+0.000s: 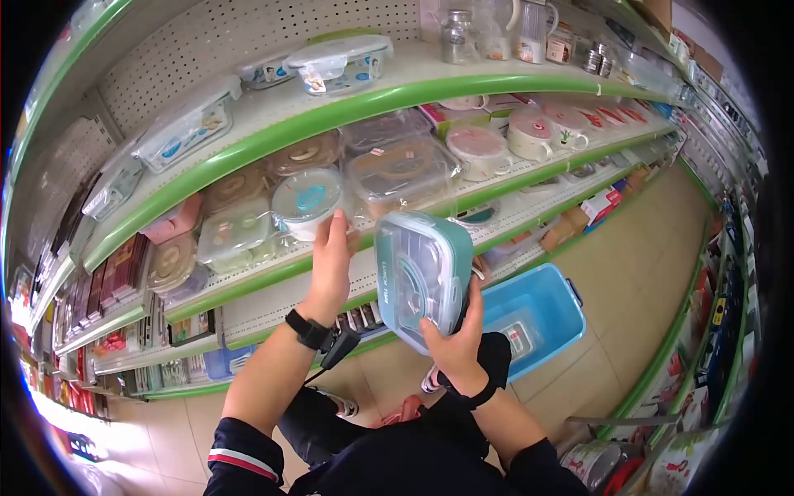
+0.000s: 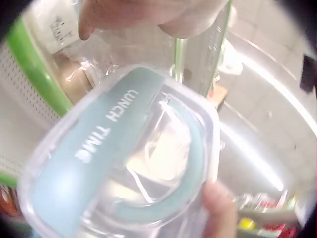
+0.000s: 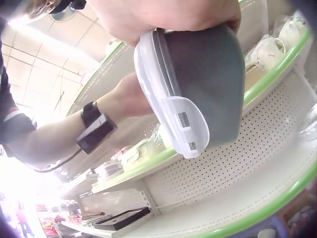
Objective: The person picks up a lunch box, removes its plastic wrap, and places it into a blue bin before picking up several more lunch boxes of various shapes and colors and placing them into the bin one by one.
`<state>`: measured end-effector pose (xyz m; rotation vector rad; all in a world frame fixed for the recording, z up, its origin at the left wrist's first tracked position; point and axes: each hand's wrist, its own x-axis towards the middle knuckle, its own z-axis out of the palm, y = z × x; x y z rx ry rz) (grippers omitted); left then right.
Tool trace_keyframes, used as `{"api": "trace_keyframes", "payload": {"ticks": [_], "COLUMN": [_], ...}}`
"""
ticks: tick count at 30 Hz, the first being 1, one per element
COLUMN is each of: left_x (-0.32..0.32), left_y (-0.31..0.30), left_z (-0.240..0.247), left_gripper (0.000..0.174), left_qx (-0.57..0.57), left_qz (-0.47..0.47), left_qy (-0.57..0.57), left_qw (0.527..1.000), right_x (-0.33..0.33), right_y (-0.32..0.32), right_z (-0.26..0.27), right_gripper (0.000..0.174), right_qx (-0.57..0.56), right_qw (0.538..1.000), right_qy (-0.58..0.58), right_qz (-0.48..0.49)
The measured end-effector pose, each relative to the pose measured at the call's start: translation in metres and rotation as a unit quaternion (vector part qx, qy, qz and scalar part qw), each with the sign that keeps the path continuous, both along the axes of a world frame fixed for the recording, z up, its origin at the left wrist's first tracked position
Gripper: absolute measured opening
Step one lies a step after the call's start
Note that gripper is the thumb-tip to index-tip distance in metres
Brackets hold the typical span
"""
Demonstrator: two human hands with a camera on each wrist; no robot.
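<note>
A teal lunch box point(image 1: 423, 281) with a clear lid marked "LUNCH TIME" is tilted up in front of the shelves. My right hand point(image 1: 456, 351) grips its lower right side, thumb on the lid; in the right wrist view that hand point(image 3: 173, 15) is at the top, on the box point(image 3: 208, 89). My left hand point(image 1: 331, 269) is raised left of the box, apart from it, fingers extended in front of a white round container with a blue lid point(image 1: 308, 202). The left wrist view shows the lid point(image 2: 124, 148) close up, with left-hand fingers point(image 2: 133, 15) above it.
Below right on the floor stands a blue basket point(image 1: 542, 318) with a clear container point(image 1: 519, 337) inside. Green-edged shelves point(image 1: 248, 136) hold wrapped food containers, lidded mugs point(image 1: 529, 132) and glass boxes point(image 1: 341, 64). Another stocked shelf runs along the right.
</note>
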<state>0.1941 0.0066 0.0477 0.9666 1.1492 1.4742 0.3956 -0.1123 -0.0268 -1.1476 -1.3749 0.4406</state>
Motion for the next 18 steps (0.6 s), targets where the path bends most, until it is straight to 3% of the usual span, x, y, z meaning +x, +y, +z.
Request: {"api": "trace_keyframes", "payload": {"ticks": [2, 5, 11, 18], "left_x": [-0.005, -0.005, -0.012, -0.006], "left_y": [0.01, 0.018, 0.028, 0.017], "left_z": [-0.002, 0.0, -0.019, -0.013], "left_gripper": [0.077, 0.077, 0.058, 0.045], "left_qx": [-0.078, -0.066, -0.078, -0.1], "left_qz": [-0.068, -0.141, -0.216, -0.182], "left_qy": [-0.076, -0.137, -0.101, -0.147], "left_qw": [0.992, 0.978, 0.968, 0.967], "right_x": [-0.001, -0.002, -0.009, -0.017], "right_y": [0.002, 0.006, 0.008, 0.0], "right_z": [-0.003, -0.007, -0.016, -0.026], "right_gripper": [0.099, 0.098, 0.093, 0.083], "right_qx": [-0.018, -0.015, -0.029, -0.075], "right_qw": [0.999, 0.996, 0.967, 0.916], "right_qy": [0.032, 0.074, 0.223, 0.363], "right_qz": [0.03, 0.057, 0.118, 0.154]}}
